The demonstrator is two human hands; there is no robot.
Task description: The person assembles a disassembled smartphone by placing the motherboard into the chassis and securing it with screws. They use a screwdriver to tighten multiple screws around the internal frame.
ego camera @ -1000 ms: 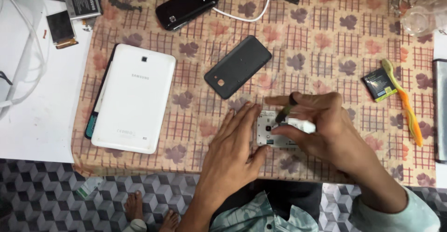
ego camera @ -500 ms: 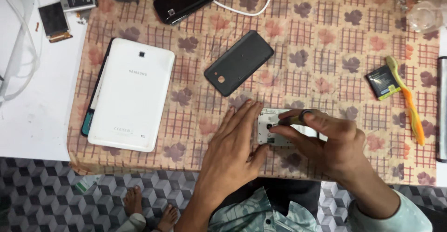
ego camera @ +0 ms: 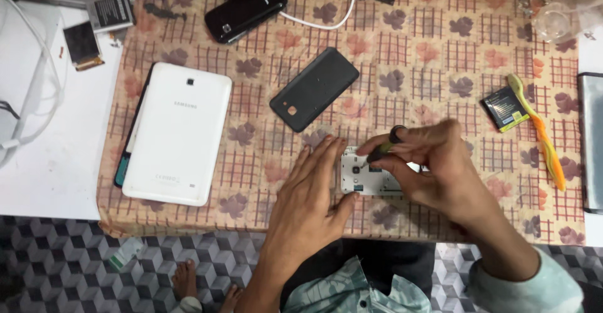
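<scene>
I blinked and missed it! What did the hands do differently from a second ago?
Very little. The right hand still pinches the screwdriver, now tipped lower over the small white phone. The left hand stays flat beside it. The tablet and black cover lie unmoved.

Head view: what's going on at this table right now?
A person works on a small opened white phone lying on a patterned cloth. The left hand lies flat beside it, steadying its edge; the right hand pinches a dark screwdriver, its tip down on the phone. A dark back cover lies just above, a white tablet face down to the left, and a battery and an orange toothbrush to the right.
</scene>
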